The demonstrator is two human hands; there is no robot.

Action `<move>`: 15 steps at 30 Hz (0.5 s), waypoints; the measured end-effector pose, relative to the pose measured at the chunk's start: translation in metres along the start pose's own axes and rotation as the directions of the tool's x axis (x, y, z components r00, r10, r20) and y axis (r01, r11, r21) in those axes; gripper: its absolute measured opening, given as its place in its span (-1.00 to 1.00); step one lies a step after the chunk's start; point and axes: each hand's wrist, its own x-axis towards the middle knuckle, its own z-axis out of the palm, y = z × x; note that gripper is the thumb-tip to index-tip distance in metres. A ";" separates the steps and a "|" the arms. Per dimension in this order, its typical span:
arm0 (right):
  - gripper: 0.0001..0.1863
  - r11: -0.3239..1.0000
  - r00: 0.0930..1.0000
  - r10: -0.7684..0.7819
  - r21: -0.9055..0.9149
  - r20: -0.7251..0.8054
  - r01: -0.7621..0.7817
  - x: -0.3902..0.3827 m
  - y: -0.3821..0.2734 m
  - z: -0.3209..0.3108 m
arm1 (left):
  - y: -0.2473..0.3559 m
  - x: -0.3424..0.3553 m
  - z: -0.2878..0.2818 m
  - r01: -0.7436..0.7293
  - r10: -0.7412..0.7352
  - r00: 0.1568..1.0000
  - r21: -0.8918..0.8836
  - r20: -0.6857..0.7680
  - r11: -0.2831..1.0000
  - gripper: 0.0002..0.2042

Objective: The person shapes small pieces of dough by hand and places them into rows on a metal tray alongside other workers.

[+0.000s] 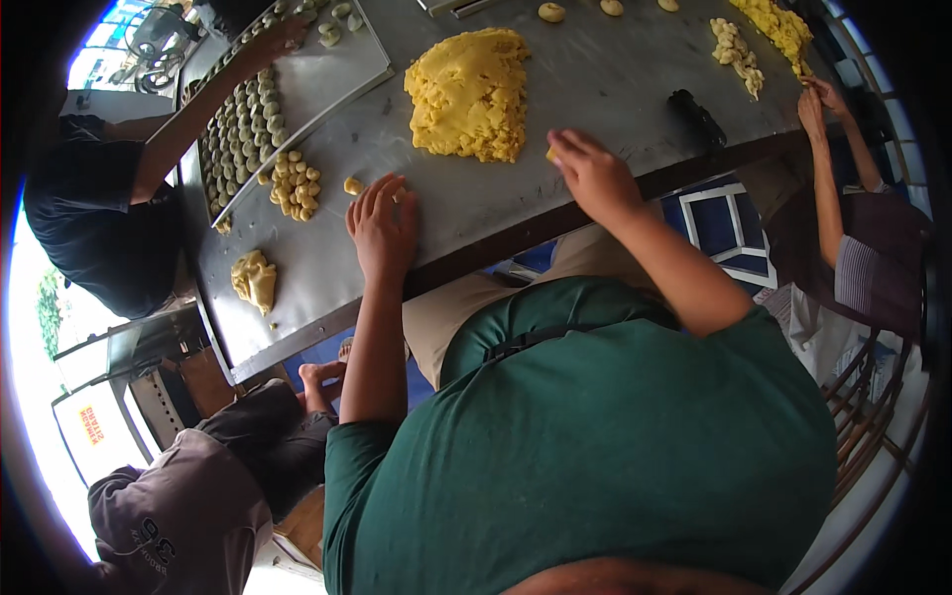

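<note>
The yellow mass [468, 94] looks rough, the metal table [607, 84] smooth.

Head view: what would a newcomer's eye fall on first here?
The big yellow mound on the table, beyond and between the left hand and right hand, stands out most. Next come the rows of greenish pieces in the tray at upper left, then the green shirt filling the lower middle.

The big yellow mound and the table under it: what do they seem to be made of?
Yellow mound: probably a soft dough or mashed filling, matte, judging by its crumbly, lumpy edges.
Table: metal by its look, perhaps steel, with a dull sheen, given its grey, scuffed surface and blurred highlights.
</note>
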 end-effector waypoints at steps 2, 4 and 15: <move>-0.72 0.978 0.988 -0.015 0.208 0.155 -0.018 0.000 -0.012 0.001 | 0.003 0.003 -0.002 -0.042 0.042 0.999 0.014 -0.020 0.999 -0.72; -0.72 0.979 0.999 -0.022 0.202 0.045 0.012 0.023 -0.006 0.009 | 0.005 0.000 -0.006 0.047 -0.048 0.997 0.028 0.064 0.999 -0.73; -0.63 0.954 0.981 -0.194 -0.236 -0.011 0.186 0.052 0.031 0.029 | -0.004 0.000 -0.001 0.045 -0.048 0.998 -0.083 -0.041 0.996 -0.78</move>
